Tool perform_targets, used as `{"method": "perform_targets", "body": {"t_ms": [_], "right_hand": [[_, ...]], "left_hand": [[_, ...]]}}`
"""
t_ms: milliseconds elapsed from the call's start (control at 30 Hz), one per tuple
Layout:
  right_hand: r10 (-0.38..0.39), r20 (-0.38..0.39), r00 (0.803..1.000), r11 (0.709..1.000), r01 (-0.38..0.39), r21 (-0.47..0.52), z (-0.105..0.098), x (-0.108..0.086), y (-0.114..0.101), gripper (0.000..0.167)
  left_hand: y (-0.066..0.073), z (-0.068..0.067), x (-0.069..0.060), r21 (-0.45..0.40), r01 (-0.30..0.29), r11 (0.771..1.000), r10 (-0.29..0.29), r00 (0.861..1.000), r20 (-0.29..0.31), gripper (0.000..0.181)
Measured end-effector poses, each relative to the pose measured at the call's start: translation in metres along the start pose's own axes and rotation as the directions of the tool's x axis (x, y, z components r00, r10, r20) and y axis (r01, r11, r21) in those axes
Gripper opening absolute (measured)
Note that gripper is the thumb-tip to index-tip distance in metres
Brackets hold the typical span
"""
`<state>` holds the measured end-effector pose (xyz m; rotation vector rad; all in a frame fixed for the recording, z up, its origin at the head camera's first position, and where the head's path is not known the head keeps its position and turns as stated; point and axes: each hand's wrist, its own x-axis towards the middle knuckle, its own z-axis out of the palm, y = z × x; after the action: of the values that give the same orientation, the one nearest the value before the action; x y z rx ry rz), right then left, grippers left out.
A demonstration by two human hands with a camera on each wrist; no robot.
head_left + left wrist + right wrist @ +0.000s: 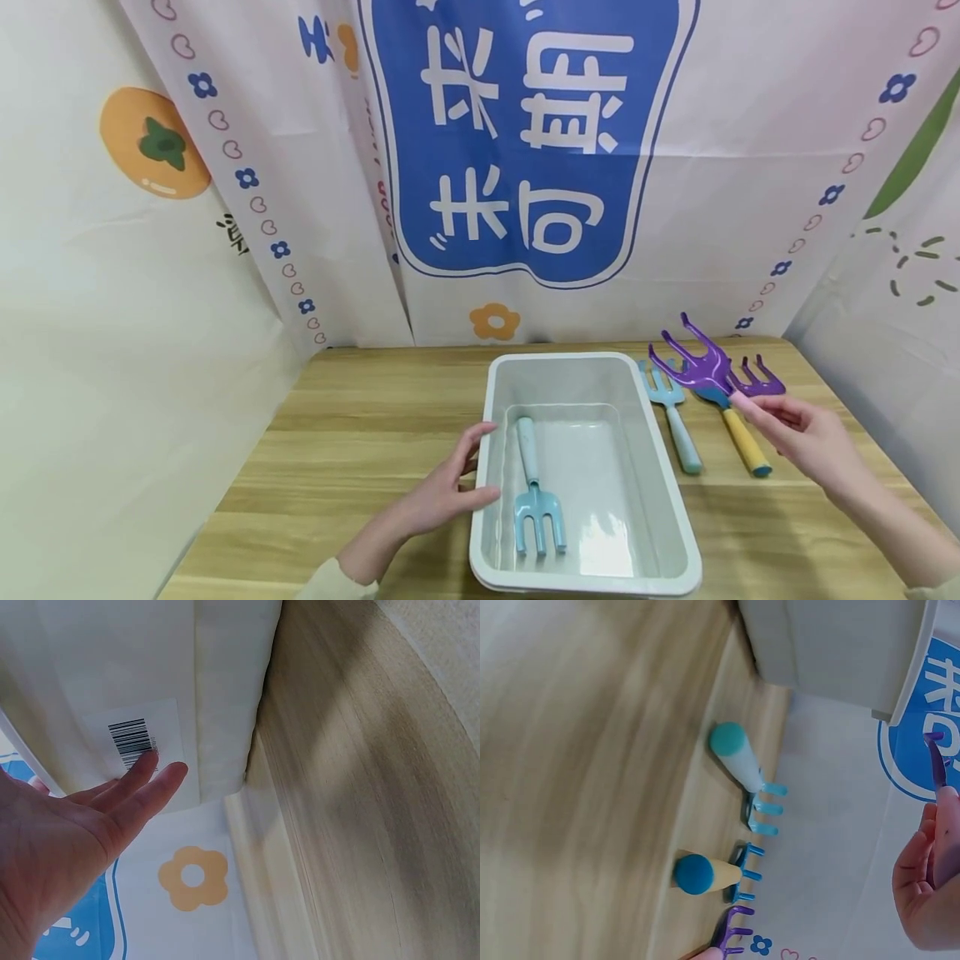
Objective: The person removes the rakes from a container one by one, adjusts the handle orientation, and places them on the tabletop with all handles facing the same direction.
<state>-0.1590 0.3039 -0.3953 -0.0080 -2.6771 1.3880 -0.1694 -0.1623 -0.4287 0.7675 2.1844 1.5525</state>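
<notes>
My left hand point(441, 493) rests at the left wall of a pale grey plastic bin point(491, 392), with thumb and a fingertip over the rim. In the left wrist view, straight fingers point(139, 795) lie along its outer side by a barcode label point(131, 739). Inside the bin lies a light-blue hand fork point(536, 508), tines toward me. Right of the bin, my right hand point(813, 437) holds up a purple hand fork point(701, 367) by its pink handle, most of which the hand hides. Its tines point away and up.
On the wooden table point(360, 408), right of the bin, lie another light-blue fork point(678, 433), a blue fork with yellow handle point(746, 442) and a second purple fork point(761, 385). A printed cloth point(675, 242) hangs behind the table's far edge.
</notes>
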Motion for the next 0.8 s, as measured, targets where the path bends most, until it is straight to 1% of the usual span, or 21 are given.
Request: {"method": "perform_targets", "body": {"t_ms": [200, 300, 367, 500, 567, 600, 667, 700, 733, 767, 800], "right_hand": [[-0.023, -0.032, 0.999, 1.000, 0.024, 0.006, 0.006, -0.017, 0.012, 0.043], [-0.032, -0.035, 0.999, 0.998, 0.033, 0.053, 0.010, -0.024, 0.019, 0.042], [-0.043, -0.035, 0.998, 0.996, 0.046, 0.080, 0.013, -0.030, 0.026, 0.039], [-0.054, -0.043, 0.998, 0.984, 0.060, 0.169, 0.018, -0.039, 0.038, 0.026], [-0.064, -0.051, 0.997, 0.977, 0.073, 0.202, 0.021, -0.045, 0.042, 0.028], [-0.057, -0.052, 0.997, 0.974, 0.067, 0.216, 0.023, -0.047, 0.044, 0.029], [-0.030, -0.048, 0.998, 0.977, 0.040, 0.209, 0.025, -0.054, 0.046, 0.026], [-0.004, -0.041, 0.999, 0.979, 0.013, 0.204, 0.026, -0.057, 0.047, 0.022], [0.026, -0.029, 0.999, 0.981, -0.020, 0.193, 0.028, -0.060, 0.047, 0.022], [0.063, -0.016, 0.998, 0.981, -0.059, 0.184, 0.029, -0.063, 0.048, 0.025], [0.103, 0.001, 0.995, 0.979, -0.101, 0.177, 0.030, -0.065, 0.049, 0.034]], "left_hand": [[0.001, 0.002, 0.000, 0.000, 0.003, 1.000, -0.003, 1.000, 0.013, 0.075], [0.002, 0.003, 0.000, -0.003, 0.011, 1.000, -0.011, 1.000, 0.014, 0.076], [0.002, 0.003, 0.000, -0.008, 0.014, 1.000, -0.014, 1.000, 0.014, 0.076], [0.002, 0.004, -0.001, -0.007, 0.010, 1.000, -0.010, 1.000, 0.010, 0.075], [0.002, 0.004, -0.001, -0.004, 0.005, 1.000, -0.005, 1.000, 0.007, 0.075], [0.002, 0.004, -0.001, -0.002, 0.004, 1.000, -0.004, 1.000, 0.006, 0.075], [0.002, 0.004, -0.001, 0.000, 0.001, 1.000, -0.001, 1.000, 0.005, 0.075], [0.003, 0.004, -0.001, 0.000, 0.001, 1.000, -0.001, 1.000, 0.005, 0.075], [0.003, 0.004, -0.001, 0.000, 0.001, 1.000, -0.001, 1.000, 0.005, 0.075], [0.003, 0.004, -0.001, 0.000, 0.000, 1.000, 0.000, 1.000, 0.005, 0.075], [0.003, 0.004, -0.001, -0.001, -0.002, 1.000, 0.002, 1.000, 0.004, 0.075]]}}
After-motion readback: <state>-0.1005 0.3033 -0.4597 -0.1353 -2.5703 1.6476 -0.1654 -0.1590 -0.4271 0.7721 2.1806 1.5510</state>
